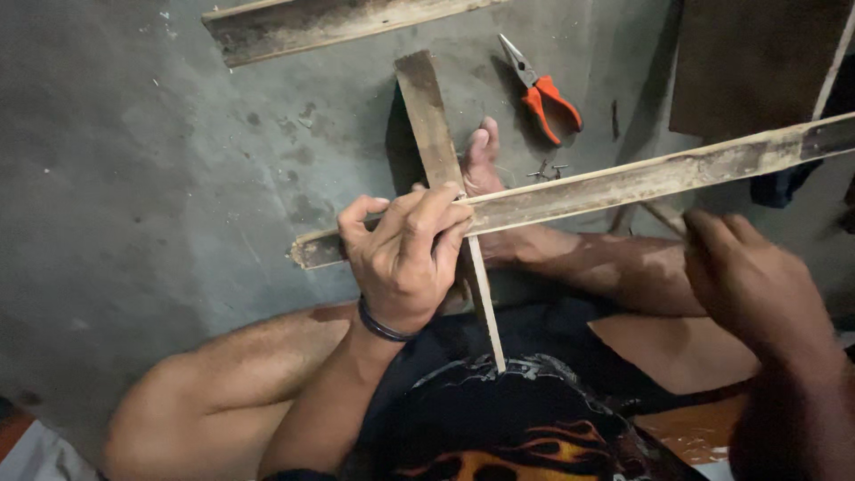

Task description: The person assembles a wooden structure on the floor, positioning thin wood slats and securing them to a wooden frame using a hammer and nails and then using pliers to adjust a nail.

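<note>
My left hand (405, 254) grips the long wooden slat (623, 183) where it crosses an upright strip (436, 134); my right hand (748, 276) looks loosely closed, blurred. Orange pliers (545, 93) lie beyond.

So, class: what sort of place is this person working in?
Probably an informal woodworking spot on a bare concrete floor: rough wooden slats, orange-handled pliers and loose nails lie around.

Grey concrete floor (151, 178)

Orange-handled pliers (543, 93) lie on it; small nails (545, 171) just below, wooden plank (321, 25) far left.
</note>
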